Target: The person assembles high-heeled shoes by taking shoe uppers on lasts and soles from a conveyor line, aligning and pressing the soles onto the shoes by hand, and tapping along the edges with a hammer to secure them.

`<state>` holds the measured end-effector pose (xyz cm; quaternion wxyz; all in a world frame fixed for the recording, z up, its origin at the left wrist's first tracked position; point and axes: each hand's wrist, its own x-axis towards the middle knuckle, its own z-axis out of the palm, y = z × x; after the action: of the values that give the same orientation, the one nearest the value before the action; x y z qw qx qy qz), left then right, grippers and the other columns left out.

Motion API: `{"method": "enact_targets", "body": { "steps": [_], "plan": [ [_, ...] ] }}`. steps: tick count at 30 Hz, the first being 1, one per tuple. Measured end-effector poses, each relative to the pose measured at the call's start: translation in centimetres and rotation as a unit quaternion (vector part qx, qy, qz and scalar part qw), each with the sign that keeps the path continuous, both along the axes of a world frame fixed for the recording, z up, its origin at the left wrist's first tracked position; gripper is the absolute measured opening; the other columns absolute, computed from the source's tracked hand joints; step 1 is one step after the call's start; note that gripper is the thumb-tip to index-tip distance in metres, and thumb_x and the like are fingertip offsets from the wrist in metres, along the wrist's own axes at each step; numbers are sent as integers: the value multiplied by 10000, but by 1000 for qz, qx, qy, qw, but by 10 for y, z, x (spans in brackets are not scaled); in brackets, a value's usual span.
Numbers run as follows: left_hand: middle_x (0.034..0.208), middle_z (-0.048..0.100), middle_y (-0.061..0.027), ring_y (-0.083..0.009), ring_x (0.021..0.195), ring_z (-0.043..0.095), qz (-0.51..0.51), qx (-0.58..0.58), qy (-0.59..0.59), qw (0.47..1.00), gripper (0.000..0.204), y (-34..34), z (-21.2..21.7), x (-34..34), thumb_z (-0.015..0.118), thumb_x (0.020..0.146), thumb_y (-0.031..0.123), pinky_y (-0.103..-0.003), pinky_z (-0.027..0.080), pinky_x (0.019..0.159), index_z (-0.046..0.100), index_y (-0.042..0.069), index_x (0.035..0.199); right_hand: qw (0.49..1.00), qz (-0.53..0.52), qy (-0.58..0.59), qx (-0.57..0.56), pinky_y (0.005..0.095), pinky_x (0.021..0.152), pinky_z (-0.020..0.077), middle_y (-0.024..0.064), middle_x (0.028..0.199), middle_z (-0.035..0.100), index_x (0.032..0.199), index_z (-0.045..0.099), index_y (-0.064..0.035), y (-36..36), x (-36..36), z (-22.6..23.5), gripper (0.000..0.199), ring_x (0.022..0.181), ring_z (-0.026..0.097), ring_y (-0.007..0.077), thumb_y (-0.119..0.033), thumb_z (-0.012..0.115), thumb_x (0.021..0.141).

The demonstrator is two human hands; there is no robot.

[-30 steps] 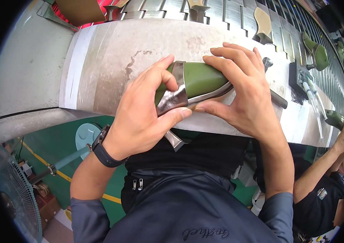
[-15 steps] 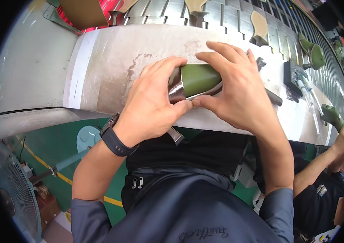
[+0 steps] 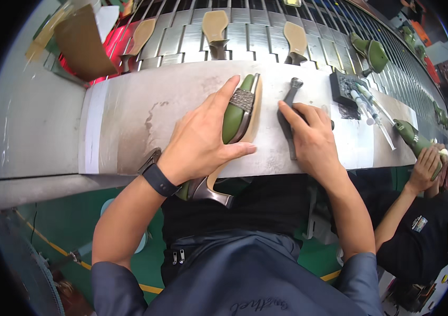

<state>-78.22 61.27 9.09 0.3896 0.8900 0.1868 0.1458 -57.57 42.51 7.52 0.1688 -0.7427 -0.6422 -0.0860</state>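
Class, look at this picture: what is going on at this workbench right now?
A person stands at a grey workbench beside a slatted conveyor carrying soles and green shoes. The left hand presses a green high-heeled shoe on its side against the bench, its metallic heel hanging over the near edge. The right hand rests on a dark metal tool lying beside the shoe. At the far right, another person's hands handle a second green shoe.
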Motion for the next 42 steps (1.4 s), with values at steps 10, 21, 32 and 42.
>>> {"method": "enact_targets", "body": {
  "steps": [10,21,32,42],
  "plan": [
    [1304,689,-257,-467,1156,677,-34,-9,-12,999,1093,1,-3,10,909,774,214,-490,557,970,319,132,1690,783,-68,591,183,323,886,584,127,1142,762,1188,761,23,16,-24,18,256,1022,729,186,-142,764,993],
    [1278,688,-258,-459,1111,693,-50,-19,47,997,1100,6,-1,16,897,760,120,-471,561,971,309,50,1687,786,-10,606,122,266,828,573,149,1120,801,1212,726,25,33,-31,35,256,942,730,111,-75,736,977],
    [1095,676,-220,-432,934,669,-53,5,-1,999,1117,10,-3,14,897,736,111,-477,548,836,310,18,1681,811,-30,583,30,225,687,528,68,894,778,1153,739,33,66,1,54,191,778,675,52,-57,751,985],
    [1110,680,-220,-429,942,675,-46,-5,-6,999,1123,10,-9,9,903,739,123,-472,554,846,307,39,1688,819,10,573,30,287,852,585,122,998,808,1100,746,50,85,23,49,167,931,744,128,-75,718,992]
  ]
}}
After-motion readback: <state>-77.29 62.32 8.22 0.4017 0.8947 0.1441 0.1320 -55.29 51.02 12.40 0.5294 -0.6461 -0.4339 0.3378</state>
